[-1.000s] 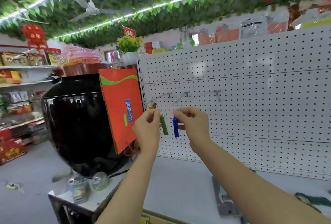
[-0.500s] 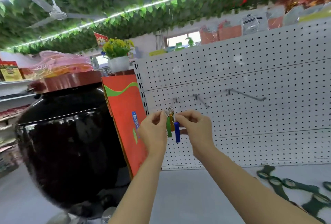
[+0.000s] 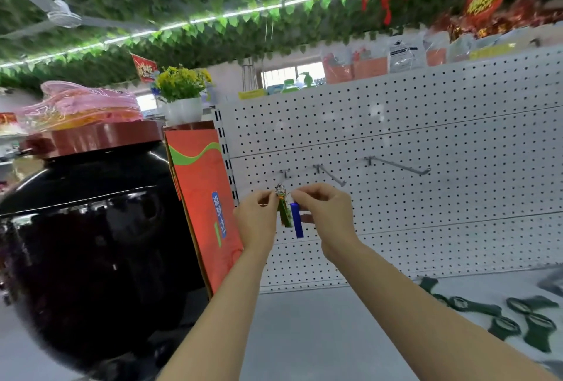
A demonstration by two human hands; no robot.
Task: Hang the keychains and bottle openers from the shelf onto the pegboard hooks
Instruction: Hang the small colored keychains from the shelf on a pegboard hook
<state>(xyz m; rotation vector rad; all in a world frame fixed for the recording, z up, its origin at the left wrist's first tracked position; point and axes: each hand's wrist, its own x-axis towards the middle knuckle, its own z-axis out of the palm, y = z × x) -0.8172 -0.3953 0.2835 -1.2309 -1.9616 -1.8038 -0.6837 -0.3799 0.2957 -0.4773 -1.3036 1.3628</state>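
Both my hands are raised in front of the white pegboard [image 3: 426, 124], just below its leftmost hook [image 3: 285, 172]. My right hand [image 3: 327, 213] pinches the ring of a blue keychain [image 3: 297, 223], which hangs straight down. My left hand [image 3: 257, 219] pinches the top of a green keychain [image 3: 285, 213] with a metal ring cluster at the hook's tip. An orange tag shows behind the green one. Two more bare hooks, the middle hook [image 3: 330, 175] and the right hook [image 3: 396, 165], stick out to the right. Several dark green bottle openers [image 3: 505, 319] lie on the grey shelf [image 3: 320, 335] at the lower right.
A big black jar [image 3: 91, 243] with a brown lid fills the left. An orange-red box [image 3: 202, 197] leans between it and the pegboard's left edge. A flower pot [image 3: 182, 100] and packaged goods stand on top. Leafy garlands and a fan hang overhead.
The view has swung right and closer to the pegboard. Both hands have risen slightly with the keychains toward the leftmost hook, and the green and blue tags hang closer together.
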